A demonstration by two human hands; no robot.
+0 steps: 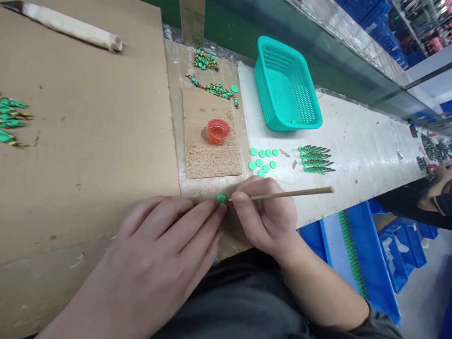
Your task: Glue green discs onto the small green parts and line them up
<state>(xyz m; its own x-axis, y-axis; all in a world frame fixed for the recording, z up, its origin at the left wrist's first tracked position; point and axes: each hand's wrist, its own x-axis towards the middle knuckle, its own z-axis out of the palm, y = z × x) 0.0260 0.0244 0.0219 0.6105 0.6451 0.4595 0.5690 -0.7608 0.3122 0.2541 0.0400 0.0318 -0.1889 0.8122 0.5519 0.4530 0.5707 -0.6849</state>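
At the table's near edge my left hand (169,245) lies with its fingers together, the tips pressed against a small green button (221,198). Just to the right, my right hand (266,212) is closed around a thin wooden stick (296,193), held like a pen. The stick's pointed end is close beside the button; whether it touches, I cannot tell. Beyond my hands a small red cup (218,132) with clear liquid stands on a spotted cardboard piece (197,160). Several loose green buttons (259,163) lie on the white surface past my right hand.
A turquoise basket (268,99) stands at the back. Rows of green-and-dark pieces (318,159) lie to its front right. Small green-and-black parts (217,89) are heaped behind the cup. A white-wrapped tool (70,26) rests on the large cardboard (106,117). Another person's arm (432,195) shows far right.
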